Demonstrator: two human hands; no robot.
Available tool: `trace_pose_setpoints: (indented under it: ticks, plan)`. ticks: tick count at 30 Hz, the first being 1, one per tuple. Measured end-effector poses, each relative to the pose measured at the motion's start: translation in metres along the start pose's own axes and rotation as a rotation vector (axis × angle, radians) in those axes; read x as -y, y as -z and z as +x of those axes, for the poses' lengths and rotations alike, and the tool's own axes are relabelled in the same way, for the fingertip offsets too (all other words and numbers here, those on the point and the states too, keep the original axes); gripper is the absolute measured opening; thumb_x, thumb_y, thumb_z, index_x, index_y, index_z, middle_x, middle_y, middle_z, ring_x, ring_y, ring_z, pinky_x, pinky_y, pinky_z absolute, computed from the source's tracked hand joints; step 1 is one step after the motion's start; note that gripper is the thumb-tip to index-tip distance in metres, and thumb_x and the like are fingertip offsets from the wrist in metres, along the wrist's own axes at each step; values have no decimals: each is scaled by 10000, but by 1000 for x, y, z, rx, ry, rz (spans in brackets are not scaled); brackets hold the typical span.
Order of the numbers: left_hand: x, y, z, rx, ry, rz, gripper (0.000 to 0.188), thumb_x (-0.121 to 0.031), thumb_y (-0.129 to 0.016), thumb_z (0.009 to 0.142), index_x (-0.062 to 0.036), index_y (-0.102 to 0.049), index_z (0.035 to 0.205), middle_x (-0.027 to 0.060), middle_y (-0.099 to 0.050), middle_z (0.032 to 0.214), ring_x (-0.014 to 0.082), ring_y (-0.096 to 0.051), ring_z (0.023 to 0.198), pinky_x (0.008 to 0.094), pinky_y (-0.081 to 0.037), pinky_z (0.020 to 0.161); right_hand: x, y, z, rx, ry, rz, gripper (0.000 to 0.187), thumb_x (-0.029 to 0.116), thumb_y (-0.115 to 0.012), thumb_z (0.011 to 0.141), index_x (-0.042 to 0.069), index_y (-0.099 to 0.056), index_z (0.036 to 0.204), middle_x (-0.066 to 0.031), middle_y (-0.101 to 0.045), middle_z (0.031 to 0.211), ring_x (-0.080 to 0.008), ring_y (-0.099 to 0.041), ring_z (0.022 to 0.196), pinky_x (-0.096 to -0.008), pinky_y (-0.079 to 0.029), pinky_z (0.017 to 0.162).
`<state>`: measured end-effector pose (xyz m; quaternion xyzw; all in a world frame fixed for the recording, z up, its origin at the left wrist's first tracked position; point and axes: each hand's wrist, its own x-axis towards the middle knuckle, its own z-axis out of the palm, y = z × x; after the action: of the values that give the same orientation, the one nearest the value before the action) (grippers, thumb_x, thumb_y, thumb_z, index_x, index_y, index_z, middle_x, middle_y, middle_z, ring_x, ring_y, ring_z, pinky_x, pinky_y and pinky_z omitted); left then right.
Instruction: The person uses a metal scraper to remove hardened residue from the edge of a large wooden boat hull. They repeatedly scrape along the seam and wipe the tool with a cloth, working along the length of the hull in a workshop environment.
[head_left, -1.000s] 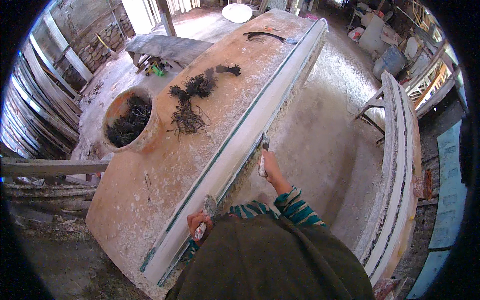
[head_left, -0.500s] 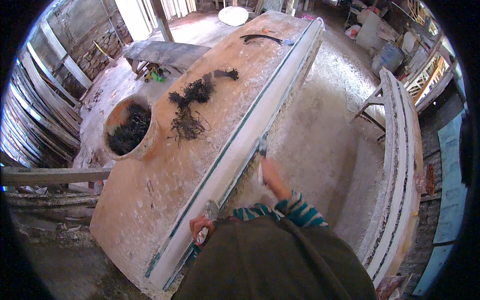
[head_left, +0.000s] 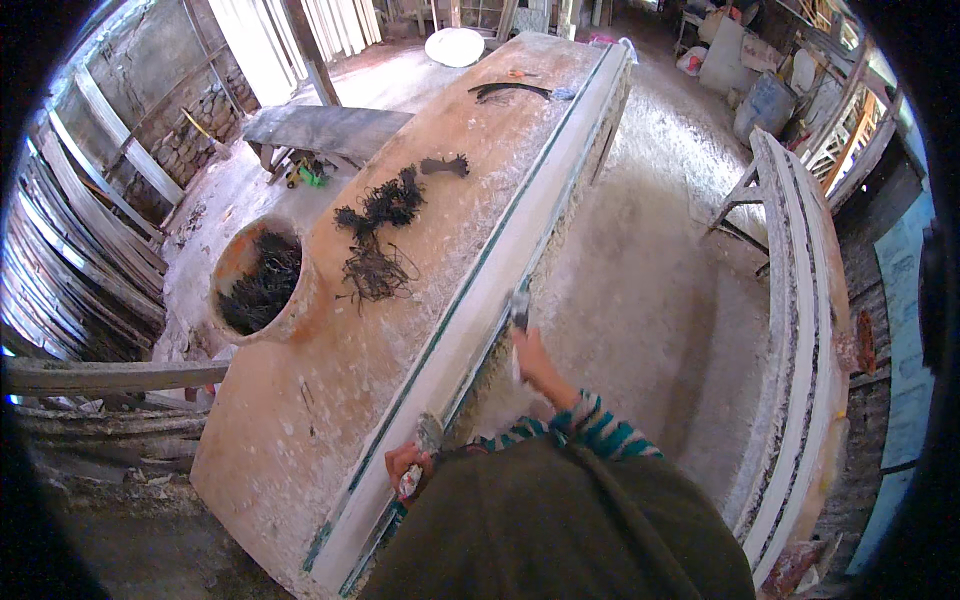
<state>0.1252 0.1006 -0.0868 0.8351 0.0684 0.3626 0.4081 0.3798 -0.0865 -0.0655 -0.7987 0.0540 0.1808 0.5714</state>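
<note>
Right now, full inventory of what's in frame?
hull: one, pale orange dusted white, overturned, centre
edge strip: one, white with green line, along hull's right side
round opening: one, dark fibres inside, hull's left
dark fibre clumps: several, black, on hull top
curved strip: one, black, far end of hull
bench: one, grey, left of hull
second hull: one, white, right
planks: many, grey, left wall
left hand: grips a small tool at the strip
right hand: holds a tool against the strip

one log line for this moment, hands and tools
left hand: grips tool on boat rim | right hand: presses scraper to rim | fibre clumps on hull
</note>
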Motion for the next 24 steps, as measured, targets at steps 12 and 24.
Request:
trace_pose_setpoints:
  ticks: [12,24]
  plan:
    - [-46,-26,54,-49,-29,-90,183,11,-647,674,-85,-532,779,89,-585,797,260,-564,760,361,-426,691,28,42,81,90,4,472,263,357,-442,894,95,-419,887,-43,-481,610,-121,-434,445,-285,-352,379]
    - [-69,-186,154,-13,-128,-125,111,-14,-621,748,-44,-540,817,96,-565,813,275,-522,777,368,-419,725,-14,135,36,280,-393,845,263,405,-443,889,146,-462,927,-18,-485,556,-140,-430,373,-293,-340,326]
